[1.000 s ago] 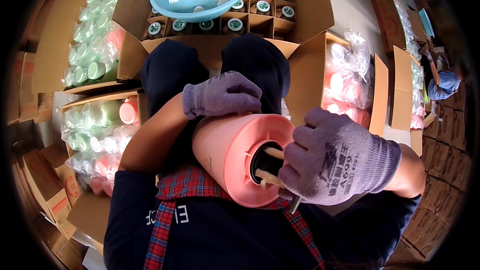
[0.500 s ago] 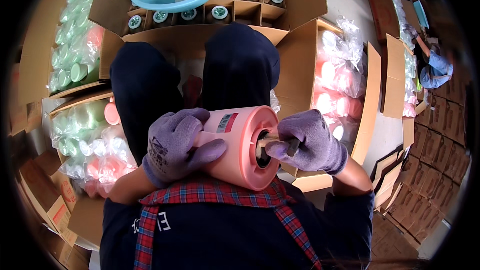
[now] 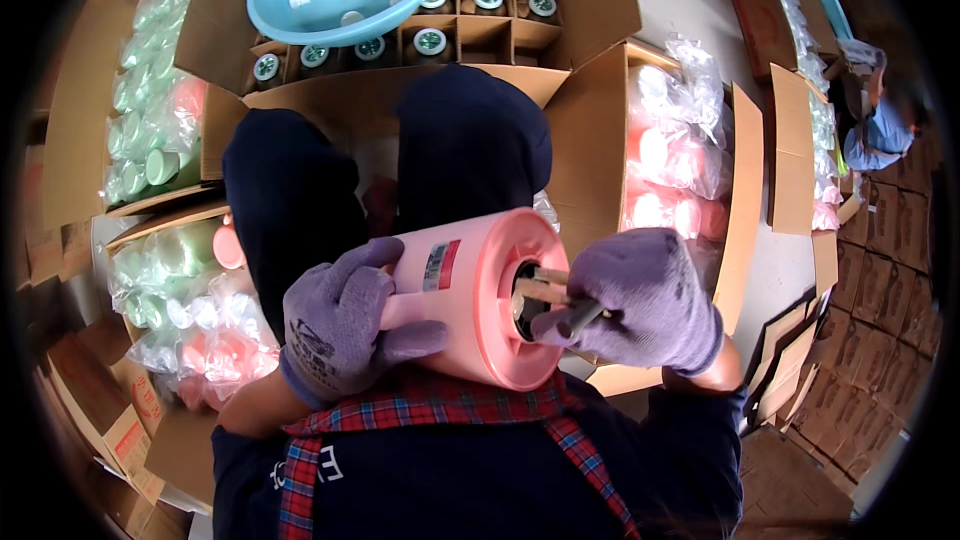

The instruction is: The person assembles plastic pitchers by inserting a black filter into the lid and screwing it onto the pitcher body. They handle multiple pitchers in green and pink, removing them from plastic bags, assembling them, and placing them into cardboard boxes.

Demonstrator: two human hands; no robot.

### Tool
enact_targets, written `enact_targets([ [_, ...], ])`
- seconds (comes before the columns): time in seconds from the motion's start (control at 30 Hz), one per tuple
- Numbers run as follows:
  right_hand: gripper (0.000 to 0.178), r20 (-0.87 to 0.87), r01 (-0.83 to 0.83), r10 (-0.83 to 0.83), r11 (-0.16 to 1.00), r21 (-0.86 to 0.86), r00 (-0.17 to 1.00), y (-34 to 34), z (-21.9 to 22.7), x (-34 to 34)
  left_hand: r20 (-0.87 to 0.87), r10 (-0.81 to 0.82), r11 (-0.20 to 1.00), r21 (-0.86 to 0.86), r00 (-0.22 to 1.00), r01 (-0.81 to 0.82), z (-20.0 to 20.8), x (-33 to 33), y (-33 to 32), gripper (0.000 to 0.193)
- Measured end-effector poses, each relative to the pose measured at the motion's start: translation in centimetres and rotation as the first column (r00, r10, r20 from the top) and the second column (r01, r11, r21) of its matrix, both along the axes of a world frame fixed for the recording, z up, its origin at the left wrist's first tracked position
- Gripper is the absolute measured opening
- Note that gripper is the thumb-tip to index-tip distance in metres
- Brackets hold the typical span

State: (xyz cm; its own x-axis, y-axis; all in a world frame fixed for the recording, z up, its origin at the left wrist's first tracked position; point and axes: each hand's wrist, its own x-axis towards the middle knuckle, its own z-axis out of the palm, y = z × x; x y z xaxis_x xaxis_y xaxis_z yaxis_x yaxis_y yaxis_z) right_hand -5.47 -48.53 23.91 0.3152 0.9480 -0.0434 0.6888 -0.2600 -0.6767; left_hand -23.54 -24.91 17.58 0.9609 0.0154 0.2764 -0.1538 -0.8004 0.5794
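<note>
A pink plastic jug-like container (image 3: 470, 315) lies on its side in my lap, its round end turned to the right. My left hand (image 3: 345, 325) is wrapped round its left side, thumb along the body. In the middle of the round end is a dark round opening (image 3: 524, 312). My right hand (image 3: 650, 290) is closed round a tool with light wooden-looking prongs (image 3: 546, 285) and a dark grey rod (image 3: 580, 320). The prongs reach to the opening; how deep they go is hidden. Both hands wear purple gloves.
Ahead, a blue basin (image 3: 350, 28) with white caps and a phone rests on a divided carton (image 3: 340, 80) of lidded bottles. Bagged green cups (image 3: 150, 120) and bagged pink cups (image 3: 670, 160) fill side boxes. Another person (image 3: 880, 135) works at far right.
My right hand has drawn slightly to the right, and more of the wooden prongs shows outside the opening. My left hand keeps its hold. The other person's arm has moved.
</note>
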Motion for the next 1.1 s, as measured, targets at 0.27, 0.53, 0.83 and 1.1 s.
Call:
enact_targets([
  [0.27,0.034,0.020,-0.097,0.096,0.988,0.118,0.995,3.1,2.4,3.4,-0.023,0.075,0.988,-0.137,0.997,-0.078,0.5,0.1,1.6,0.051],
  [0.53,0.041,0.168,0.660,-0.688,0.725,0.194,0.706,5.3,-8.5,17.4,-0.306,0.444,0.728,-0.425,0.842,-0.538,-3.4,-1.1,6.6,0.025],
  [0.83,0.063,0.102,0.765,-0.827,0.454,-0.458,0.552,7.2,-37.5,21.3,-0.085,0.066,0.946,0.322,0.994,-0.035,-1.8,-2.7,9.5,0.041],
  [1.1,0.075,0.406,0.722,-0.609,0.464,-0.514,0.681,-5.4,-42.4,7.1,0.222,-0.286,0.881,0.444,0.932,0.165,2.7,-1.1,8.7,0.046],
])
